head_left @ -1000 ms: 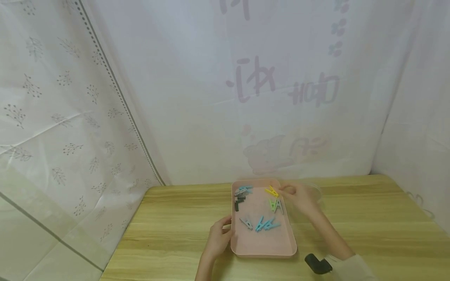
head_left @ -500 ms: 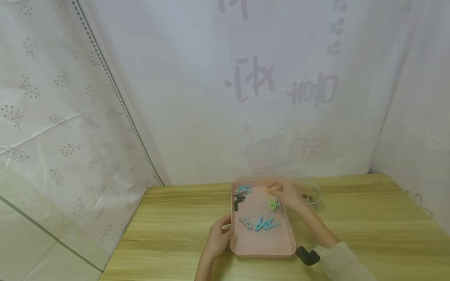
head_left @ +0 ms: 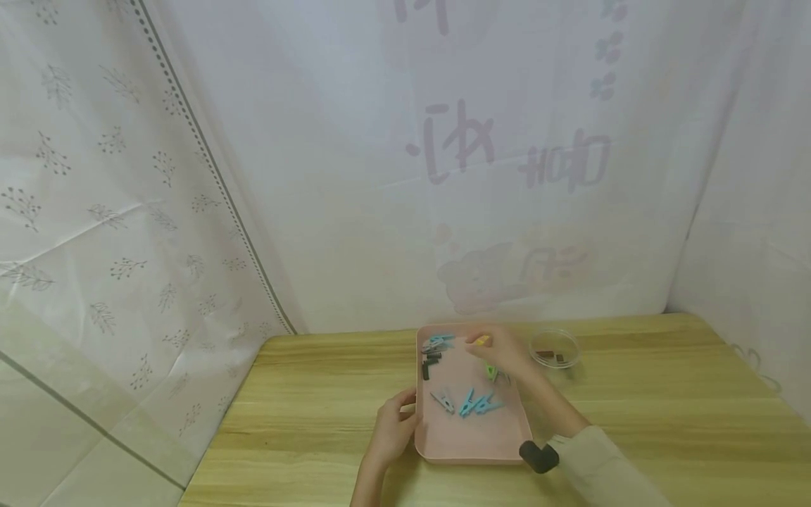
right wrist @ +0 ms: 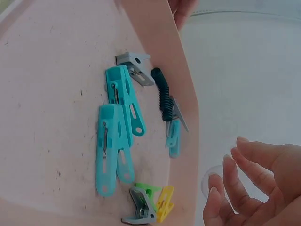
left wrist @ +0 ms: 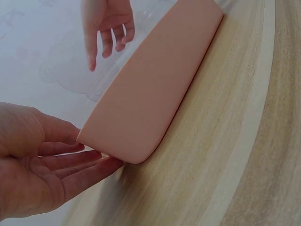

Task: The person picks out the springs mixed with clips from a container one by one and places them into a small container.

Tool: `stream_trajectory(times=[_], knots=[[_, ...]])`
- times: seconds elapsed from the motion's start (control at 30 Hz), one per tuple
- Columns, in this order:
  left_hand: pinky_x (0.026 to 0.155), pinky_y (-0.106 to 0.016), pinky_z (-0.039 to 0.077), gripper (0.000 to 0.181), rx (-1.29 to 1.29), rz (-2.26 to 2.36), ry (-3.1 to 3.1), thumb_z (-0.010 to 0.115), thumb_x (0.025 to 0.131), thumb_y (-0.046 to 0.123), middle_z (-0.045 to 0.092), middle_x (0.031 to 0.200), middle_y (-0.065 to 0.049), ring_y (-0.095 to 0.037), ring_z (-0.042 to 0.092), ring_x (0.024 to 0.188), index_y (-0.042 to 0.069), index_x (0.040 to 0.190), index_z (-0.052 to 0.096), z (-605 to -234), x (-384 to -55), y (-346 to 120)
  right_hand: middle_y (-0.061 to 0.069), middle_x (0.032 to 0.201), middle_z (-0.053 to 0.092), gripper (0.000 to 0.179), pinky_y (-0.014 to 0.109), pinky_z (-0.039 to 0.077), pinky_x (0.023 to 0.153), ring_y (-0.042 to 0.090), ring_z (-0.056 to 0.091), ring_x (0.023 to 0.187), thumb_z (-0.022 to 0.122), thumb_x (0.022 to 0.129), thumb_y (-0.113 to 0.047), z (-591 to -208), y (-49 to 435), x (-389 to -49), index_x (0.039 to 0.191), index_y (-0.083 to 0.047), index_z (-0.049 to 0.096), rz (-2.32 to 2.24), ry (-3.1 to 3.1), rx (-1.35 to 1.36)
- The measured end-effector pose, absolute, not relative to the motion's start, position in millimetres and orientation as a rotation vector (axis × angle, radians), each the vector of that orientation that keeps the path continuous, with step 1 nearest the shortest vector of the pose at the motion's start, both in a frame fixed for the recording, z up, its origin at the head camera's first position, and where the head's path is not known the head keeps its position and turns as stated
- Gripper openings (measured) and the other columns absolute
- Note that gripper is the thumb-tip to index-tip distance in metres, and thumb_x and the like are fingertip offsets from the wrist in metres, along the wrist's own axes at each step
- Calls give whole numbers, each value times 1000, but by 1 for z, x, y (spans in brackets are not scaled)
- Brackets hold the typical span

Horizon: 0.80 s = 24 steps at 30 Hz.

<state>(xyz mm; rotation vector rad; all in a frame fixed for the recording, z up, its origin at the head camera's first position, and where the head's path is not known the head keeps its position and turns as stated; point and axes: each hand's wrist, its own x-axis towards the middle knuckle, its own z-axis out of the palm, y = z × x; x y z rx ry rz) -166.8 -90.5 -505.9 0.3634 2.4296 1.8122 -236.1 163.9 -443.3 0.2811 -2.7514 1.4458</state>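
Observation:
A pink tray (head_left: pixel 472 447) lies on the table with several clothespins in it. My left hand (head_left: pixel 391 429) grips its left side; in the left wrist view my thumb touches the rim and my fingers reach the bottom edge. My right hand (head_left: pixel 503 352) hovers over the tray's far right part, its fingers (right wrist: pixel 240 188) loosely bent and holding nothing. Near it lie a yellow clothespin (right wrist: pixel 164 203), a green clothespin (right wrist: pixel 148 189) and a grey clothespin (right wrist: pixel 140 207). Blue clothespins (right wrist: pixel 108 146) sit in the middle, with another grey clothespin (right wrist: pixel 134 66) beside them.
Dark ribbed pieces (head_left: pixel 431 362) and more blue and grey clothespins (head_left: pixel 437 343) lie along the tray's left wall. Right of the tray stands a round clear dish (head_left: pixel 564 360) with small brown pieces inside. White printed cloth (head_left: pixel 355 211) hangs behind the wooden table (head_left: pixel 304 401).
My right hand has moved left from beside the yellow clothespin to over the tray, partly covering that clothespin. The clear dish has come out from behind it. My left hand stays in place.

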Motion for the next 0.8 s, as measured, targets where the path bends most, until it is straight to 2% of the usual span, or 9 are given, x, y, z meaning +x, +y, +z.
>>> stream_trajectory(times=[0.1,0.17,0.3,0.57,0.7,0.8], knots=[[87,-52,66,46,368,1789,2456,63,97,-8,61,132,-39,-53,70,109,-17,141,53,-505,-167,-90,33,136,59,24,29,55,61,21,65,81,72,99,-13,-445,160,-237,113,6,73,1494,-2725,321],[86,-51,66,46,371,1786,2459,62,97,-8,61,131,-39,-53,71,108,-18,141,53,-505,-167,-90,34,136,59,23,28,55,61,20,65,80,73,98,-11,-447,158,-240,112,7,74,1521,-2702,340],[86,-51,66,46,371,1780,2464,62,96,-9,61,131,-39,-53,71,108,-18,140,53,-505,-167,-90,32,128,66,20,25,55,58,20,67,76,75,95,-5,-454,153,-246,108,9,74,1524,-2672,374],[87,-52,66,45,366,1759,2484,63,96,-7,62,130,-38,-53,71,108,-18,140,55,-506,-168,-90,31,113,73,14,24,58,53,39,72,67,79,88,2,-465,145,-257,98,11,75,1459,-2632,483],[87,-51,66,45,375,1760,2485,64,96,-7,63,128,-38,-53,71,107,-17,139,55,-506,-168,-91,26,103,75,14,24,57,54,44,71,70,77,91,1,-467,141,-258,100,11,73,1501,-2662,502],[86,-50,66,45,375,1760,2486,64,96,-7,63,128,-38,-53,71,107,-17,139,56,-506,-168,-91,20,98,75,14,25,56,55,41,70,71,76,94,-4,-469,138,-259,103,8,74,1515,-2728,423]])
